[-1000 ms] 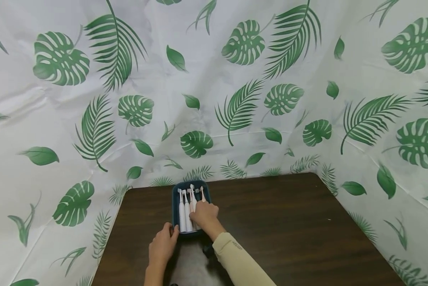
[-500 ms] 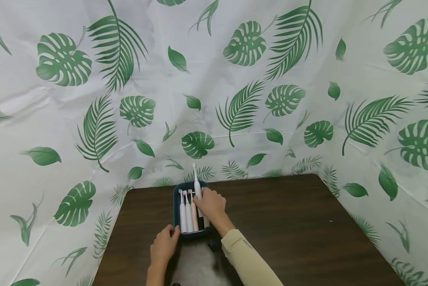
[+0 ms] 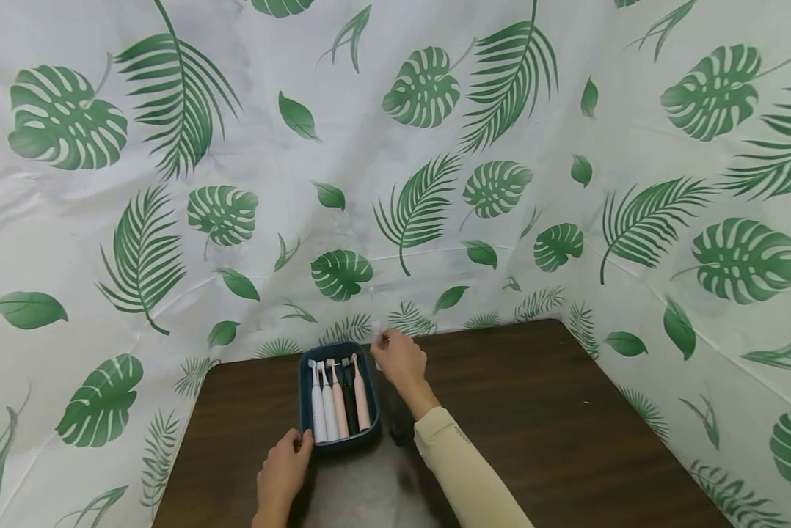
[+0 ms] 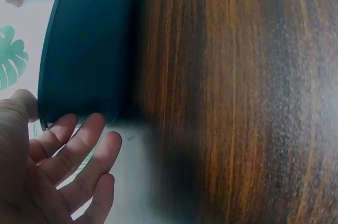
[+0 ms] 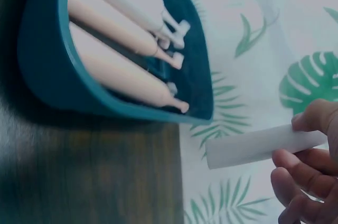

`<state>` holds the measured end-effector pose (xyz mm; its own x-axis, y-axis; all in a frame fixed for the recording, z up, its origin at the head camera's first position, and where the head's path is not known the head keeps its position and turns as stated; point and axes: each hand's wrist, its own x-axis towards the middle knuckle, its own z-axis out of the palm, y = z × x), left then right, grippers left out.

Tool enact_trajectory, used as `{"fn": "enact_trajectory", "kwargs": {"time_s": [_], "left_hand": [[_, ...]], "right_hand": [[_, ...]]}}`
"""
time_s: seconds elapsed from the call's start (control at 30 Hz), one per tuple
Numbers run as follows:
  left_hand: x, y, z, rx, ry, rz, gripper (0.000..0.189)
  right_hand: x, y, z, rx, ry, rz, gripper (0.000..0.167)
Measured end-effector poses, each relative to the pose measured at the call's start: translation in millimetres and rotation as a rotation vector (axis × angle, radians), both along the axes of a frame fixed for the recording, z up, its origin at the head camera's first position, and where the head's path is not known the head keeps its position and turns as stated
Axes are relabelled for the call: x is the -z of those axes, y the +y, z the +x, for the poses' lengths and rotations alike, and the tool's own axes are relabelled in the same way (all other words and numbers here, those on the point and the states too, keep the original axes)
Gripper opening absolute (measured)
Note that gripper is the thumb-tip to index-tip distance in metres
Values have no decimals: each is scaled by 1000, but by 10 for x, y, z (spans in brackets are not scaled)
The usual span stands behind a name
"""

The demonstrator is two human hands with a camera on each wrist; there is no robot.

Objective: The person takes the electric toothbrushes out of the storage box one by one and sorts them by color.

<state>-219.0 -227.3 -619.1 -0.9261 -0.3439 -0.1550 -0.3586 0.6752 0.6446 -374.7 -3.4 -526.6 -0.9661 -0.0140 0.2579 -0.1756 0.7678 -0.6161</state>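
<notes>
A dark blue-green bin (image 4: 87, 49) stands on the table, and my left hand (image 3: 282, 469) grips its near left corner, thumb at the rim and fingers against the outer wall. Several electric toothbrushes lie side by side inside: white ones, a black toothbrush (image 3: 350, 407) and pink ones, such as the rightmost pink toothbrush (image 3: 361, 396). My right hand (image 3: 401, 361) is off the bin's far right side, above the table's back edge. It pinches a white electric toothbrush (image 5: 248, 147) by the handle, lower end free. The head view shows this brush only faintly against the cloth.
The dark wood table (image 3: 514, 418) extends to the right of the bin. Leaf-printed cloth (image 3: 422, 220) hangs behind and at both sides. A grey patch (image 3: 362, 484) lies on the table in front of the bin, with a small dark object (image 3: 401, 434) near the right sleeve.
My right hand has lifted the white toothbrush out of the bin and carried it right and back, past the rim. The left hand has stayed at the bin's corner. The view has shifted slightly.
</notes>
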Motion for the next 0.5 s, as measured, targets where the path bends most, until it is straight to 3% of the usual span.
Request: {"fn": "enact_trajectory", "kwargs": {"time_s": [0.23, 0.5], "left_hand": [[9, -41, -10, 10, -36, 21, 39], [14, -26, -19, 13, -22, 44, 39]], "right_hand": [[183, 70, -99, 28, -18, -19, 17], [371, 174, -299, 71, -69, 24, 13]]}}
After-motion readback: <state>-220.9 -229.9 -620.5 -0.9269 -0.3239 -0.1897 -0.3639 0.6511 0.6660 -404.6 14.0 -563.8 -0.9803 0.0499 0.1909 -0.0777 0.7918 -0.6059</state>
